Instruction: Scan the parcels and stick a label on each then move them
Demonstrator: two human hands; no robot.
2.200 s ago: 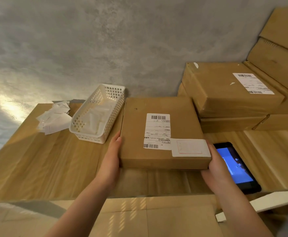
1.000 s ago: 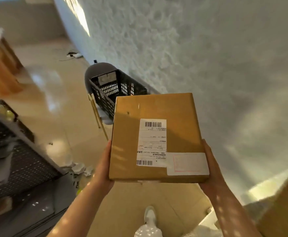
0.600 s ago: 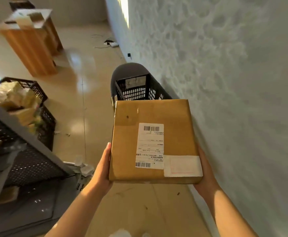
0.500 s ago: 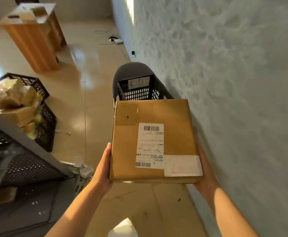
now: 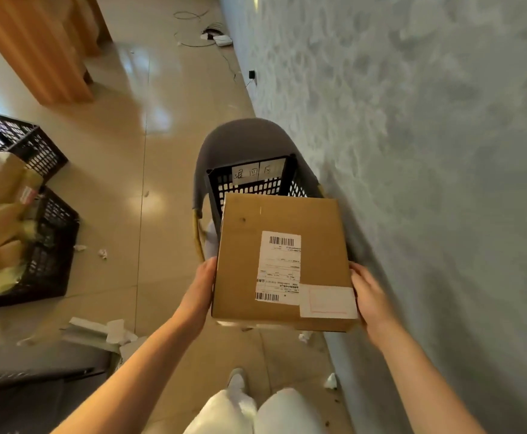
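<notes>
I carry a flat brown cardboard parcel (image 5: 249,261) in the air at the middle of the head view. On its top are a white barcode shipping label (image 5: 278,267) and a second white sticker (image 5: 328,301) at the near right corner. My left hand (image 5: 200,285) grips the parcel's left edge and my right hand (image 5: 369,297) grips its right edge. Just beyond the parcel a black plastic crate (image 5: 253,180) with a handwritten paper tag sits on a grey chair (image 5: 240,137); the parcel hides the crate's near half.
A grey textured wall (image 5: 428,151) runs close along the right. At the left stand black crates (image 5: 46,245) filled with yellow-brown packages. A wooden cabinet (image 5: 37,42) is at the far left, paper scraps (image 5: 112,330) litter the beige floor, and my white-trousered legs (image 5: 256,411) show below.
I lifted the parcel off the wooden table, turned left and walked along the wall. The black crate on the chair is now nearer, right behind the parcel.
</notes>
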